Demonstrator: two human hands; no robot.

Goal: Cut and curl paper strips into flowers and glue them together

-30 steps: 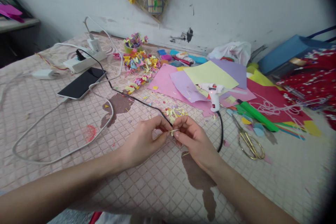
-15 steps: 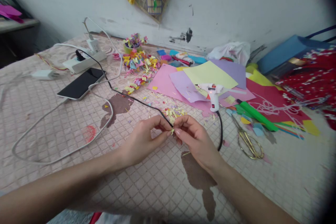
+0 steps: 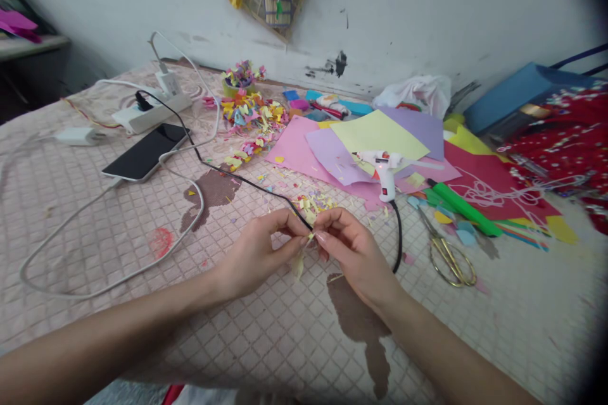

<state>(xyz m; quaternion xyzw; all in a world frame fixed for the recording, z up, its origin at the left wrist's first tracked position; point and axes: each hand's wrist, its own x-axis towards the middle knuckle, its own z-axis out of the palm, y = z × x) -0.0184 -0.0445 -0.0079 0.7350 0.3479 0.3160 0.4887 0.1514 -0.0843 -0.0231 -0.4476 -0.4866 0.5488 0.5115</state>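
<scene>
Between the fingertips of both hands is a small pale-yellow paper piece [image 3: 311,237], partly hidden by the fingers. My left hand [image 3: 266,247] pinches it from the left, thumb against forefinger. From the right, my right hand [image 3: 349,247] grips it the same way. A blurred pale-yellow scrap [image 3: 297,267] shows just below the left thumb, apart from the table or on it, I cannot tell. Just beyond the fingers lie small paper clippings [image 3: 316,202], and a black cord [image 3: 251,183] runs behind the hands to the white glue gun [image 3: 386,171].
Gold-handled scissors [image 3: 451,256] and a green tube [image 3: 463,207] lie to the right. Coloured paper sheets [image 3: 380,130] spread behind the glue gun. Folded paper flowers [image 3: 254,111] are heaped at the back. A phone [image 3: 147,152], its white cable and a power strip [image 3: 152,111] are left.
A blurred pale-yellow scrap now shows below my left thumb, where bare tablecloth was visible before. Both hands keep nearly the same place and pinch.
</scene>
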